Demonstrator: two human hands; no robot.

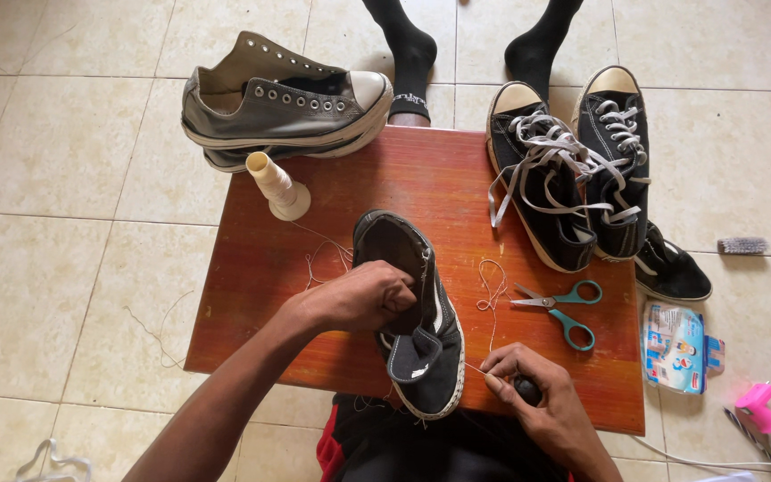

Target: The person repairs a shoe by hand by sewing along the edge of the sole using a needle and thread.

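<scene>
Landmark: we take the wooden counter [421, 192] as reference.
Black shoe: we see the black slip-on shoe [417, 317] lying at the counter's near middle.
Left hand: our left hand [359, 296] is closed on the shoe's collar, fingers curled inside.
Right hand: our right hand [528, 388], at the counter's near right edge, grips a dark-handled tool [526, 387], thread [491, 295] running to the sole.
Scissors: teal scissors [562, 308] lie right of the shoe.
Spool: a cream thread spool [277, 186] stands at the counter's far left.
Other shoes: a grey sneaker [283, 103] rests at the far-left corner, a laced black pair [573, 165] at the far right.
</scene>
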